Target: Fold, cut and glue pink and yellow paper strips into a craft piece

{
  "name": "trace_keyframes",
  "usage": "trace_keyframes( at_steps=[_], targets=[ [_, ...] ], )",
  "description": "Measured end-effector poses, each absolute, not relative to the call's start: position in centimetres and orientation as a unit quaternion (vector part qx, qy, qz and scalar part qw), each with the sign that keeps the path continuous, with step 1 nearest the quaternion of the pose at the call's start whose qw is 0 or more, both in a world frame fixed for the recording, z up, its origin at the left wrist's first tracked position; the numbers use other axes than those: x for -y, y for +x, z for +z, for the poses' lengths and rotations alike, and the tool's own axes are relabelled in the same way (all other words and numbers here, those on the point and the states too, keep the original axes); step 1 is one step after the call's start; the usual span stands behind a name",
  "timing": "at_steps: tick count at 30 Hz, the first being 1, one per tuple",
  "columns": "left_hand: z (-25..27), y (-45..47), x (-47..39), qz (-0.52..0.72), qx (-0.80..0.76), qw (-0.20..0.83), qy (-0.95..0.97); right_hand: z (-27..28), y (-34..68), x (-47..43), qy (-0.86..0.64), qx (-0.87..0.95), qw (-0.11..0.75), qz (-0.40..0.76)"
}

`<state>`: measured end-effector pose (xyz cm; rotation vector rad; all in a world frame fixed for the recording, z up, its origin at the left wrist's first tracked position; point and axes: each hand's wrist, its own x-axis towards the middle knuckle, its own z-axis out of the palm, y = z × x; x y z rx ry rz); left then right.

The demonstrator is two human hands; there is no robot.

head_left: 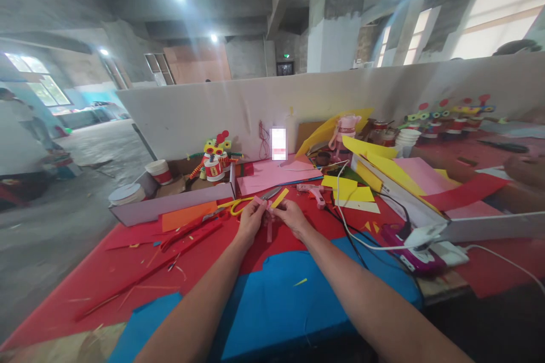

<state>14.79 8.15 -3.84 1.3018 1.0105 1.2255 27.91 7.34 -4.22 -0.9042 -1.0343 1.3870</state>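
Observation:
Both my hands meet over the red table covering [251, 255]. My left hand [252, 216] is closed on a narrow pink paper strip [269, 231], whose end hangs down between the hands. My right hand [289, 216] pinches a short yellow paper strip [280, 198] that sticks up beside the thumb. The fingertips of the two hands almost touch, so where the strips join or cross is hidden. Just beyond my hands lie scissors with yellow handles [238, 205]. To the right of them is a pink glue gun [314, 193].
A shallow box [179, 202] at left holds a paper-cup figure [214, 161] and cups. Pink sheets [276, 174] and yellow sheets [351, 190] lie behind. A white cable [355, 238] runs to a purple power strip [411, 252] at right. Blue paper [293, 300] covers the near edge.

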Motion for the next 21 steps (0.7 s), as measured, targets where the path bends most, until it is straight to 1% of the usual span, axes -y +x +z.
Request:
trace_keyframes(
  at_steps=[12, 21],
  targets=[
    [-4.08, 14.72, -8.17, 0.511, -0.419, 0.517, 0.543, -4.54, 27.85, -7.52, -0.389, 0.432, 0.559, 0.591],
    [-3.43, 14.88, -7.97, 0.514, -0.408, 0.512, 0.555, -4.89, 27.93, -7.71, -0.357, 0.434, 0.553, 0.615]
  ],
)
